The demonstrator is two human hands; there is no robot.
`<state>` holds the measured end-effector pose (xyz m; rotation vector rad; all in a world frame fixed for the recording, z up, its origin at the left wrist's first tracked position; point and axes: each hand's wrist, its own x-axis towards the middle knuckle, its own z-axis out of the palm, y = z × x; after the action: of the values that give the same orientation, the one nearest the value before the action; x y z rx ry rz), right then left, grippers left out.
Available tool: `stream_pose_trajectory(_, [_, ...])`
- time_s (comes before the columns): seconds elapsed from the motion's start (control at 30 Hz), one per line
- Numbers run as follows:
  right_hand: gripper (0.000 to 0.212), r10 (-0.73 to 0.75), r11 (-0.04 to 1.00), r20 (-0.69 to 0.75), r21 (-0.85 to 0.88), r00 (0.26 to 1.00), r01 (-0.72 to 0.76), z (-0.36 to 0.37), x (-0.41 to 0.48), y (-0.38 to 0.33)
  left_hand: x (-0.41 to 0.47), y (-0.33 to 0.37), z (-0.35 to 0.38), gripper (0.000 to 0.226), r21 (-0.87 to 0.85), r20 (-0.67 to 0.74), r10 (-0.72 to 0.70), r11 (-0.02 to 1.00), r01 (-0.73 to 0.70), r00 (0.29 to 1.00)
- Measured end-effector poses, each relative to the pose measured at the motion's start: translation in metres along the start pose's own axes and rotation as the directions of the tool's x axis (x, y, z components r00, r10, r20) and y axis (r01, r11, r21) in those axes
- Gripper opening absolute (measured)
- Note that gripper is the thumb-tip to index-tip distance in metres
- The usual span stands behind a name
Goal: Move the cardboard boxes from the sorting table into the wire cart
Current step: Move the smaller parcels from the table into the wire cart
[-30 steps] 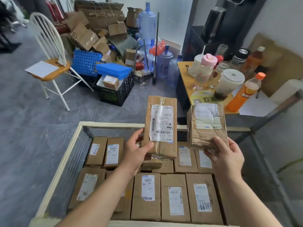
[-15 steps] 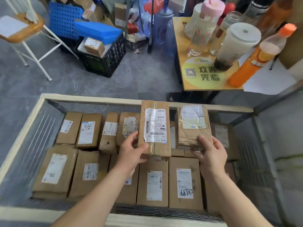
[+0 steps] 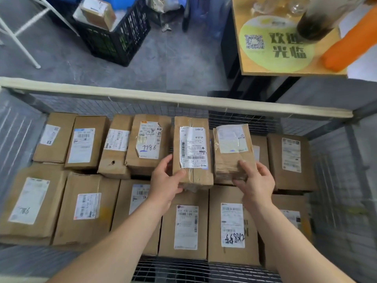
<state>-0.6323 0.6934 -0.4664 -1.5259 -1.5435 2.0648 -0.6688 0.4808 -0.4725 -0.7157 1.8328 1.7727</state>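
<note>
Both my arms reach down into the wire cart [image 3: 175, 101]. My left hand [image 3: 166, 180] grips the near end of a long taped cardboard box [image 3: 192, 139] with a white barcode label. My right hand [image 3: 256, 181] grips a shorter, crumpled taped box [image 3: 232, 144] beside it on the right. Both boxes are low, in the far row of the cart, among several labelled cardboard boxes [image 3: 87, 209] that lie flat in two rows. Whether the two held boxes rest on the boxes beneath them, I cannot tell.
Beyond the cart's padded far rail is grey floor with a black crate [image 3: 116, 39] holding a small box. A yellow-topped table [image 3: 281, 48] with an orange bottle [image 3: 350, 43] and a dark cup stands at the far right. Bare wire floor [image 3: 183, 270] shows at the cart's near edge.
Both hands have lowered their boxes from above the cart's far rail down into the far row, and my view has tilted down and closer to the cart.
</note>
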Motion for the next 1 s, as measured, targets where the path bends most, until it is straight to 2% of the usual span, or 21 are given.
stream_pose_trajectory(0.2, [0.038, 0.034, 0.999, 0.004, 0.003, 0.999, -0.034, 0.01, 0.034, 0.016, 0.025, -0.01, 0.013, 0.06, 0.03, -0.083, 0.041, 0.999, -0.039, 0.996])
stream_pose_trajectory(0.3, [0.038, 0.06, 0.998, 0.034, -0.009, 0.998, -0.06, 0.016, 0.047, 0.021, 0.034, -0.015, 0.02, 0.053, 0.121, -0.165, 0.114, 0.988, -0.095, 0.98])
stream_pose_trajectory(0.4, [0.044, 0.083, 0.99, 0.088, -0.119, 0.993, -0.072, 0.019, 0.054, 0.029, 0.035, -0.017, 0.028, 0.054, 0.225, -0.215, 0.167, 0.967, -0.117, 0.962])
stream_pose_trajectory(0.47, [0.041, 0.064, 0.979, 0.115, -0.202, 0.991, -0.04, 0.019, 0.055, 0.035, 0.034, -0.017, 0.033, 0.055, 0.251, -0.211, 0.164, 0.962, -0.109, 0.964])
stream_pose_trajectory(0.6, [0.042, 0.075, 0.966, 0.125, -0.256, 0.989, -0.041, 0.016, 0.056, 0.034, 0.033, -0.011, 0.035, 0.053, 0.265, -0.196, 0.167, 0.958, -0.112, 0.966])
stream_pose_trajectory(0.73, [0.05, 0.081, 0.96, 0.109, -0.274, 0.991, -0.048, 0.012, 0.054, 0.025, 0.029, -0.003, 0.032, 0.05, 0.286, -0.187, 0.168, 0.952, -0.11, 0.968])
stream_pose_trajectory(1.0, [0.052, 0.032, 0.961, 0.104, -0.275, 0.994, -0.003, 0.001, 0.017, -0.012, -0.011, 0.029, 0.027, 0.05, 0.341, -0.115, 0.201, 0.928, -0.151, 0.973])
